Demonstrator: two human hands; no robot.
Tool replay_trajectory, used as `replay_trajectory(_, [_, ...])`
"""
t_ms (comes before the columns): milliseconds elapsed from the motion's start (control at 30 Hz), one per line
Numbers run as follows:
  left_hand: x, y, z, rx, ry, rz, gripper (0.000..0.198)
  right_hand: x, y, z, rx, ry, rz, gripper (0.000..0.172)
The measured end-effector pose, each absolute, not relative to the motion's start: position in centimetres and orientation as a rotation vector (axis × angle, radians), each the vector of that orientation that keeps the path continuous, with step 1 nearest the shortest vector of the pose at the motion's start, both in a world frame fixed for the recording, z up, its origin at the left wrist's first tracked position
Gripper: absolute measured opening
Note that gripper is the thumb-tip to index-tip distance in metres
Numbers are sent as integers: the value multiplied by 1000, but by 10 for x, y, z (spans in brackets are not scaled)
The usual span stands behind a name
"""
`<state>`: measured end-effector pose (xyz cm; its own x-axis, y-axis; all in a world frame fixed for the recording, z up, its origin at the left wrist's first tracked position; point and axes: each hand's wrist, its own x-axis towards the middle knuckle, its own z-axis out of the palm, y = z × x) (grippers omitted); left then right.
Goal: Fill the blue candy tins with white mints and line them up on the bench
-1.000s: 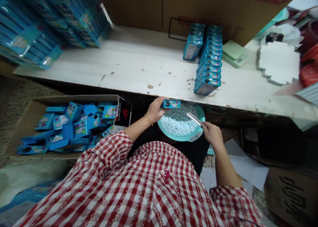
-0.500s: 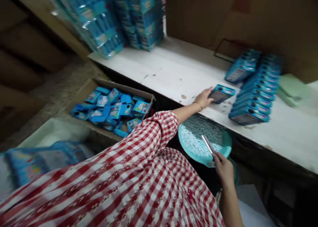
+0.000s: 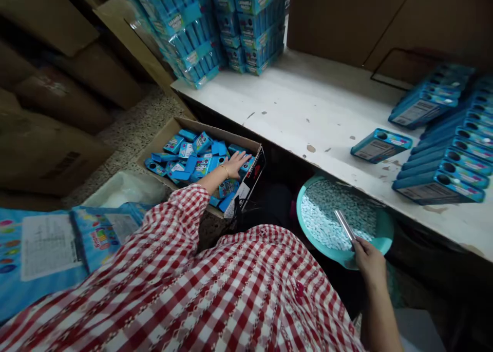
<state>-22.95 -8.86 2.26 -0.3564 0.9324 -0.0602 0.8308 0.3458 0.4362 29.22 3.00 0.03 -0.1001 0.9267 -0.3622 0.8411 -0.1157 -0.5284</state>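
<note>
Left hand (image 3: 234, 164) at centre-left of frame, palm down, fingers spread toward the upper right, over the right end of the carton (image 3: 159, 139). Nothing visibly gripped there. Directly under the fingertips: a blue box (image 3: 246, 165), just inside the carton's right end wall. Touching or just above, can't tell.

Key relation: box right at the left fingertips, so left hand by far the nearer. Long axis seemingly lower left to upper right, roughly along the fingers, but part-covered, so not certain. Loose boxes (image 3: 201, 142) around it at mixed angles, some with flaps up.

Right hand (image 3: 368, 257) at lower right of frame, well apart from the carton, closed round the lower end of a metal scoop (image 3: 344, 223). Free end of scoop pointing upper left, over pale pellets (image 3: 321, 218) in the tub (image 3: 386, 234). Contact with pellets unclear.

On the white table (image 3: 285, 103), right of frame: single box (image 3: 379, 147) on its narrow side, apart from both hands, just left of a long row (image 3: 442, 182). Shorter row (image 3: 421, 105) behind, toward the upper right.
</note>
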Motion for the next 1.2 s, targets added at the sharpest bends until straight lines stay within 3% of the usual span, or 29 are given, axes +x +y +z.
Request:
replay_trajectory(67, [-222, -87, 18, 1493, 2355, 553, 72, 290, 30, -3, -1977, -2005, 1058, 61])
replay_trajectory(133, [-222, -84, 23, 1381, 2344, 786, 62, 293, 31, -6, -1954, -2036, 1065, 59])
replay_trajectory(267, [-220, -83, 59, 1140, 2200, 1434, 50, 306, 34, -6, -2054, -2232, 880, 51])
replay_trajectory(367, [-194, -80, 91, 1029, 1947, 1678, 50, 308, 35, 4, -2183, -2492, 688, 45])
replay_trajectory(533, [-123, -56, 113, 989, 1589, 1533, 47, 276, 31, 25, -2131, -2834, 561, 42])
replay_trajectory(733, [-68, -35, 98, 932, 1491, 1325, 49, 215, 36, -12, -2254, -2425, 875, 41])
replay_trajectory(933, [-43, -26, 72, 967, 1511, 1147, 49, 193, 42, -44, -2061, -2246, 1080, 39])
replay_trajectory(1200, [-29, 5, 39, 1342, 1594, 997, 48, 252, 51, -1, -1799, -2036, 1270, 29])
